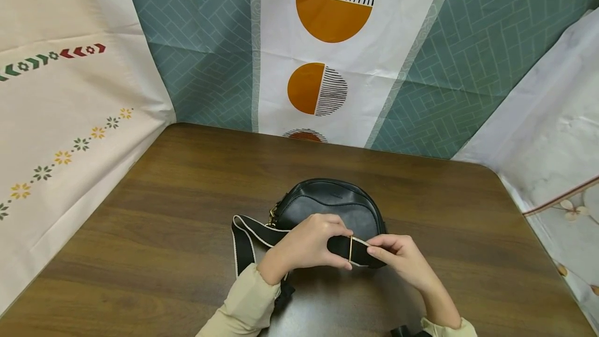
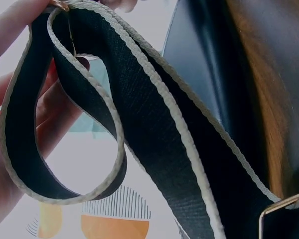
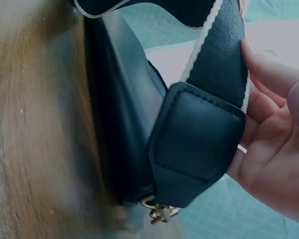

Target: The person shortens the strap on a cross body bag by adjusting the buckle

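Note:
A small black handbag (image 1: 333,203) with a rounded top stands on the brown table. Its wide black strap (image 1: 255,230) has white edging and forms a loop to the left of the bag. In front of the bag, my left hand (image 1: 312,243) pinches the gold slider buckle (image 1: 351,248) on the strap between thumb and fingers. My right hand (image 1: 402,259) pinches the strap just right of the buckle. The right wrist view shows the strap's black leather end tab (image 3: 197,144) and a gold clasp (image 3: 162,213) at the bag's side. In the left wrist view the strap (image 2: 154,114) curls beside the palm.
The wooden table (image 1: 140,233) extends around the bag on all sides. A patterned green and white cloth (image 1: 210,66) hangs behind it, with pale cloths (image 1: 70,92) at the sides.

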Available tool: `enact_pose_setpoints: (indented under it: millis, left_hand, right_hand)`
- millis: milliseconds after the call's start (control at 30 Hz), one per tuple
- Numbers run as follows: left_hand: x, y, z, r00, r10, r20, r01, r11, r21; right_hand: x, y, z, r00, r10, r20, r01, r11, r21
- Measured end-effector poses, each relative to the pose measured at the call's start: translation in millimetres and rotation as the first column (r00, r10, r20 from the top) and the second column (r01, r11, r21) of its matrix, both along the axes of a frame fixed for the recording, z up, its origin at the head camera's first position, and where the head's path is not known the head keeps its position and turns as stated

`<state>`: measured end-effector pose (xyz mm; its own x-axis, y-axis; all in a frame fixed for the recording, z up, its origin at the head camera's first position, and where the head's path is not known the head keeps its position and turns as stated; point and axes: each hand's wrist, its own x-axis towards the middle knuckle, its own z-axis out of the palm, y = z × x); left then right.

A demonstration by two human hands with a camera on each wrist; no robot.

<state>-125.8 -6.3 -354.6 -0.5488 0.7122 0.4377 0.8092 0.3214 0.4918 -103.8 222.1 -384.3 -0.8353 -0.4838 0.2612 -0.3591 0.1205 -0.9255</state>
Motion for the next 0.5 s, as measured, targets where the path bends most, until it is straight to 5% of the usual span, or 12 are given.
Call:
enact_pose_setpoints:
  millis: [500]
  left_hand:
    - [1.6, 0.5, 0.0, 1.000, 0.008, 0.027, -0.006, 0.999, -0.053]
  right_hand:
    - [2.9, -10.0, -0.9, 0.999, -0.039, -0.026, 0.038, 0.999, -0.024]
